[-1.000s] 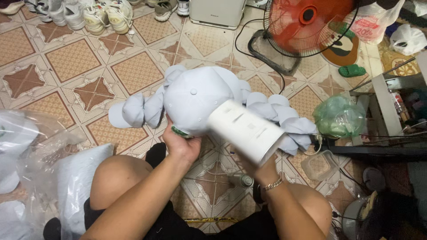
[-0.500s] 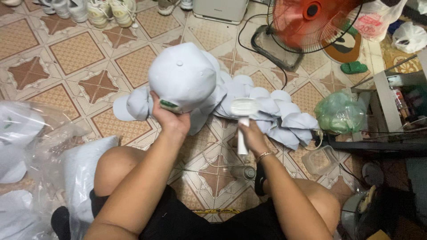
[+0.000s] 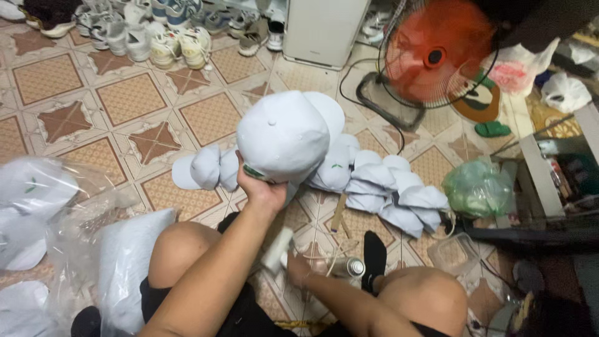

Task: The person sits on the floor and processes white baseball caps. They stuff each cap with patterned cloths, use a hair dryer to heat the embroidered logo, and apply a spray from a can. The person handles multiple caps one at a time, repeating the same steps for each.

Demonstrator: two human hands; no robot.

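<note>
White cap amid stacked caps, orange fan behind.

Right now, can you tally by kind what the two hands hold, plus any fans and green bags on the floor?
White cap, held up in the left hand: 1
White cylinder, blurred, in the right hand: 1
Orange fan: 1
Green plastic bag: 1
Total: 4
</note>
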